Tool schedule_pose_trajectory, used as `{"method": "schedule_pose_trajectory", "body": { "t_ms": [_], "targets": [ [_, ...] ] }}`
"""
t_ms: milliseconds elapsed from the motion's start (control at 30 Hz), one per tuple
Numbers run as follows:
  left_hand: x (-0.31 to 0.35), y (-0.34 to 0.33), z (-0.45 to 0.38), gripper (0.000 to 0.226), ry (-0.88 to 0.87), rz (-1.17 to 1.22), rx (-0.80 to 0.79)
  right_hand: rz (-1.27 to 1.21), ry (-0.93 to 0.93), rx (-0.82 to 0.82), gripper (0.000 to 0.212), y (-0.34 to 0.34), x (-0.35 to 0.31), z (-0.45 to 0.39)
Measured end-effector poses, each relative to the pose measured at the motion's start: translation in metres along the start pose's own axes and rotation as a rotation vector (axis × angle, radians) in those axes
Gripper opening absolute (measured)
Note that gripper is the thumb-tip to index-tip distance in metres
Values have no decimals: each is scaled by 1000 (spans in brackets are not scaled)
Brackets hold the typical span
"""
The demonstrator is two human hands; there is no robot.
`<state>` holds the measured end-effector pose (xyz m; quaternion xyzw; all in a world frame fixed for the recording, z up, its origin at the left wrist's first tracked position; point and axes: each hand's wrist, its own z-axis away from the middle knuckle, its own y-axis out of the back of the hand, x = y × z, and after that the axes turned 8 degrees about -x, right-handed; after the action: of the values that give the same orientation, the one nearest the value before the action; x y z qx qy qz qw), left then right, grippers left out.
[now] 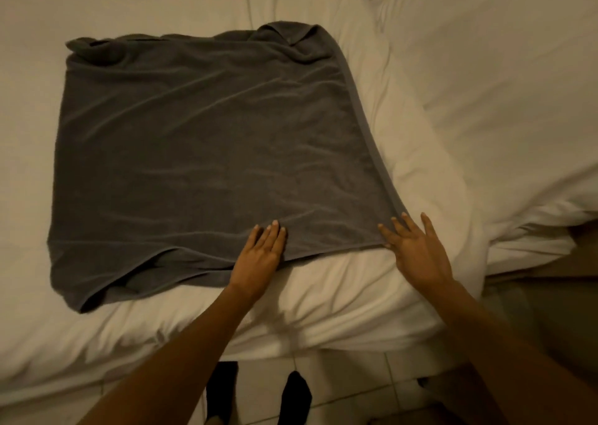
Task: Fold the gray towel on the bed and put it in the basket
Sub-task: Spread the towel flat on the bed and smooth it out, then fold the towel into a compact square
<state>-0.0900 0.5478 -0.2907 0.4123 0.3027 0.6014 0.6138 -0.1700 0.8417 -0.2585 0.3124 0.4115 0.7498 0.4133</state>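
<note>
The gray towel [207, 152] lies spread on the white bed [485, 68], folded over once, with a second layer showing along its near left edge. My left hand [260, 251] rests flat on the towel's near edge, fingers straight. My right hand [417, 249] presses with spread straight fingers on the towel's near right corner. The far edge of the towel is rumpled. No basket is in view.
A crumpled white duvet [517, 152] bulges at the right of the bed. The bed's near edge [291, 337] drops to a tiled floor [356, 392], where my dark-socked feet [294, 392] stand.
</note>
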Motion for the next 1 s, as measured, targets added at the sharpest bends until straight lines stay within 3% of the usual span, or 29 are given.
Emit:
{"method": "schedule_pose_trajectory", "body": {
  "t_ms": [67,200,333,500,667,800,900,1000],
  "targets": [
    [3,-9,12,57,-44,22,-51,7,8,-3,57,-2,-6,-2],
    [11,-20,24,57,29,159,-118,12,-56,-30,54,-8,-23,-6],
    [1,-17,28,55,70,236,-62,23,-80,-18,63,-9,-36,-9],
    [-54,-21,60,64,178,250,21,-47,-82,45,60,-6,-47,-13],
    [-129,-33,100,57,332,122,-48,-106,-105,84,65,-7,-53,-25],
    [-162,-35,112,57,332,74,-43,-86,-47,105,60,-5,-74,-28],
    [-167,-31,119,86,326,93,27,-77,51,118,67,-2,-108,-24],
    [-171,-35,126,68,391,27,63,-59,146,111,64,-3,-146,-17]
  ]
}}
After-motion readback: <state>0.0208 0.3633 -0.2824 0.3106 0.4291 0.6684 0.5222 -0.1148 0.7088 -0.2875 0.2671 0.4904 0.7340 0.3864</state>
